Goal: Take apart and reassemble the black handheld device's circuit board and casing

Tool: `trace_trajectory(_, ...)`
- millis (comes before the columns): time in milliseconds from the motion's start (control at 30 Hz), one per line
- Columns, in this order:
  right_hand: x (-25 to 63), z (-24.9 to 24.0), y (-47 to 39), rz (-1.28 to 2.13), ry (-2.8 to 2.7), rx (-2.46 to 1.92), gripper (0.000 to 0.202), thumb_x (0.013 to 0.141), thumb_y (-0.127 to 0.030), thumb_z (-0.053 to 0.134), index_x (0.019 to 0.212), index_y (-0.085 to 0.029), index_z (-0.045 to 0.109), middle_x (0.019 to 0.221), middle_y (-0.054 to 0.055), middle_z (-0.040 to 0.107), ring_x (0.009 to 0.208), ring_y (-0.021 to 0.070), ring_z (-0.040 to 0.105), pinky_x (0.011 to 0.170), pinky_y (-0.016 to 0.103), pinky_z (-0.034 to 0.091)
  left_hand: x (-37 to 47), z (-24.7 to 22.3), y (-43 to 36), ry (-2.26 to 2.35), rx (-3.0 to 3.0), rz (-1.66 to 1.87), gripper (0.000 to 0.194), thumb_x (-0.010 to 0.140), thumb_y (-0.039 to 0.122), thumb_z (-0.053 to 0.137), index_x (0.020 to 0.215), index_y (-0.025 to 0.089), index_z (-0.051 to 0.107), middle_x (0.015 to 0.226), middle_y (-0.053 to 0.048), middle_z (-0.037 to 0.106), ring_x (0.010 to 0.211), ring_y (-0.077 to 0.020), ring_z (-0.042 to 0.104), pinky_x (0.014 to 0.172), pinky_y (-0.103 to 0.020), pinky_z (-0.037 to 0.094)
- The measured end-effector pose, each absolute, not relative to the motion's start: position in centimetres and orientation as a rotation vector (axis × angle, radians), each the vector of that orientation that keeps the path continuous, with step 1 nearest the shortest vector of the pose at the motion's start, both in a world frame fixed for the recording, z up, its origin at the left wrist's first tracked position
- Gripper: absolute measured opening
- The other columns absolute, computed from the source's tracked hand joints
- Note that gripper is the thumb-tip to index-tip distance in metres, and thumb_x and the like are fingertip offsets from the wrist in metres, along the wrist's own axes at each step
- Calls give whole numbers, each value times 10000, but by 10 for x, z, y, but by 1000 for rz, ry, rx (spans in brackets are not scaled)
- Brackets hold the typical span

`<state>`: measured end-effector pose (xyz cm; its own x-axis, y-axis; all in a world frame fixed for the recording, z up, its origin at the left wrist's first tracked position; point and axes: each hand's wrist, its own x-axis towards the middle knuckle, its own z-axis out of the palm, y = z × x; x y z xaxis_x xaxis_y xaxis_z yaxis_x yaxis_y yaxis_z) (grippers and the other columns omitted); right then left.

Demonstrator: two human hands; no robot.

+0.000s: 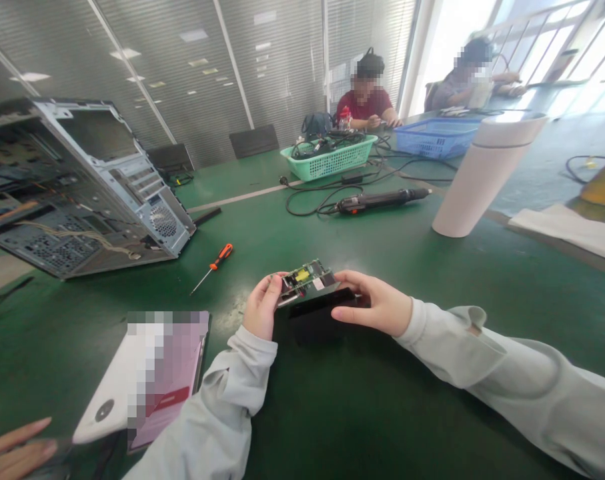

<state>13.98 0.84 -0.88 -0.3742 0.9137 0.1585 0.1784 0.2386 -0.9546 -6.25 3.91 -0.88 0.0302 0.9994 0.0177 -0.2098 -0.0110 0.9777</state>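
Note:
My left hand (262, 308) is closed on the left end of a green circuit board (309, 277) that carries a yellow transformer-like part and a white label. Its thumb lies on top of the board's edge. My right hand (382, 305) grips a black casing (312, 312), thumb on the near side and fingers on the far side, close to the board's right end. The board sits just above and behind the casing; whether the two are joined is hidden. An orange and black screwdriver (221, 257) lies on the table beyond my left hand.
An opened computer case (97, 180) stands tilted at left. Further back are a black electric screwdriver (382, 200) with its cable, a green basket (332, 160) of cables, a blue basket (435, 139) and a pink tumbler (482, 180). Another person's hand (19, 450) reaches in near a notebook (115, 380).

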Motion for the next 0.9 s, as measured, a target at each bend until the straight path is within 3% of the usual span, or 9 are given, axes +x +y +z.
trace_trajectory(100,141,-9,12,1300,-1663,-1067,526,687,-484,639,1041,-107,544,810,49,567,682,117,522,591,218,424,-69,-11,48,1041,848,1316,404,655,483,665,882,148,650,811,-40,681,638,-120,624,553,-222,505)
trace_trajectory(300,144,-1,19,1632,-1317,-1246,557,660,-608,606,887,-101,568,586,13,466,444,70,386,361,167,267,-71,-15,52,1123,783,1359,382,690,414,659,968,154,639,808,-34,663,620,-104,611,551,-224,518)
trace_trajectory(433,144,6,19,1842,-995,-1169,464,806,-583,433,867,-128,503,605,45,506,433,79,382,364,162,234,-67,-19,50,1182,952,1351,494,633,477,679,1001,153,620,831,-47,665,621,-112,613,558,-236,517)
trace_trajectory(533,145,12,17,2045,-842,-1086,551,885,-580,211,879,-121,514,626,69,531,424,81,390,379,162,243,-64,-18,48,1203,1016,1339,543,591,507,694,995,151,617,868,-60,661,651,-128,623,553,-237,521)
trace_trajectory(767,140,16,12,2269,-683,-960,694,903,-611,38,830,-117,519,555,53,508,401,84,421,397,153,271,-63,-20,46,1213,1110,1316,574,591,511,687,1021,141,604,885,-63,645,671,-131,626,554,-230,511)
trace_trajectory(900,136,15,10,2284,-788,-942,719,877,-682,25,799,-131,480,545,38,500,414,83,441,393,149,278,-65,-26,49,1233,1229,1309,582,529,462,742,995,133,627,805,-52,654,733,-157,630,658,-274,520)
